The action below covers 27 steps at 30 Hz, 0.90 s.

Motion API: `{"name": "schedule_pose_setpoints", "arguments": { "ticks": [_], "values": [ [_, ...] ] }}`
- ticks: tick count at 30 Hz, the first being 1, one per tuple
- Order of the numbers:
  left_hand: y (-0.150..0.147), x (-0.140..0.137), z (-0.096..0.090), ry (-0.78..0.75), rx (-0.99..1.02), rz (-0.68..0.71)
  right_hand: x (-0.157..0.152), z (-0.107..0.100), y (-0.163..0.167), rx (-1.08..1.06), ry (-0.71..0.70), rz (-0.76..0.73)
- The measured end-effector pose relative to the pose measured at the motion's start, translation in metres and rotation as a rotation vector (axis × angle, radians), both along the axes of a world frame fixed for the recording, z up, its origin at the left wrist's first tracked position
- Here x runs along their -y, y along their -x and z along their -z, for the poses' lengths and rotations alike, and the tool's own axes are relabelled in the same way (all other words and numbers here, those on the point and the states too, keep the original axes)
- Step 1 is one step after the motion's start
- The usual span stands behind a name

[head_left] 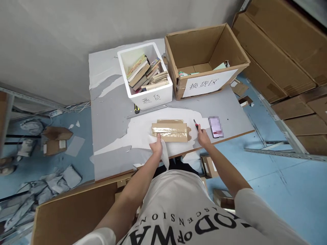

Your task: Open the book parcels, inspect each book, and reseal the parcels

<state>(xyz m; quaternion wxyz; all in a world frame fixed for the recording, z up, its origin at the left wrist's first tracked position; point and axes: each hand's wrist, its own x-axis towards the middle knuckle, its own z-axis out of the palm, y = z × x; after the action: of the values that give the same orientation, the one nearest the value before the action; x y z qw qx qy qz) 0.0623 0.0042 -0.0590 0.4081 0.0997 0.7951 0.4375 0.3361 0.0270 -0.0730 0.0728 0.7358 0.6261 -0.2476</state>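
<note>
A small flat cardboard box (173, 132), sealed with clear shiny tape, lies on the table in front of me. My left hand (156, 145) grips its near left edge, thumb on top and the other fingers mostly hidden. A loose white sheet (165, 156) hangs beside that hand over the table's front edge. To the right of the box, my right hand (203, 136) is closed around a utility knife (196, 126) with a red and black handle, its tip pointing away from me. The knife is apart from the box. Just right of this hand lies a lit phone (216, 127).
A white foam box (153, 100) full of books stands at the back, beside a large open carton (178, 81) with a paper label. A yellow and black tool (136, 109) lies by the foam box. Stacked cartons (281, 51) fill the right side.
</note>
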Motion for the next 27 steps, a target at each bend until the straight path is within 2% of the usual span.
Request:
{"name": "schedule_pose_setpoints", "arguments": {
  "ticks": [2, 5, 8, 11, 13, 16, 20, 23, 27],
  "values": [
    [0.003, 0.002, -0.002, 0.019, -0.011, 0.013, -0.004, 0.023, 0.011, 0.034, 0.007, 0.04],
    [0.005, 0.004, -0.002, 0.025, -0.008, 0.052, -0.009, 0.042, 0.017, 0.079, -0.026, 0.087],
    [0.007, 0.005, 0.002, -0.007, -0.017, 0.093, -0.013, 0.047, 0.015, 0.097, -0.048, 0.101],
    [0.012, 0.007, 0.008, -0.067, -0.028, 0.15, -0.015, 0.044, 0.011, 0.096, -0.102, 0.102],
    [0.018, 0.007, 0.013, -0.154, -0.042, 0.192, -0.012, 0.038, 0.01, 0.006, -0.16, 0.093],
    [0.03, 0.009, 0.021, -0.244, -0.027, 0.267, 0.0, 0.029, 0.013, -0.246, -0.238, 0.026],
    [0.049, 0.014, 0.034, -0.256, 0.052, 0.426, 0.032, 0.029, 0.036, -0.521, -0.182, -0.082],
    [0.057, 0.017, 0.043, -0.221, 0.055, 0.496, 0.049, 0.038, 0.062, -0.65, -0.15, -0.019],
    [0.06, 0.018, 0.047, -0.202, -0.026, 0.545, 0.055, 0.044, 0.085, -0.721, -0.257, 0.111]
  ]
}}
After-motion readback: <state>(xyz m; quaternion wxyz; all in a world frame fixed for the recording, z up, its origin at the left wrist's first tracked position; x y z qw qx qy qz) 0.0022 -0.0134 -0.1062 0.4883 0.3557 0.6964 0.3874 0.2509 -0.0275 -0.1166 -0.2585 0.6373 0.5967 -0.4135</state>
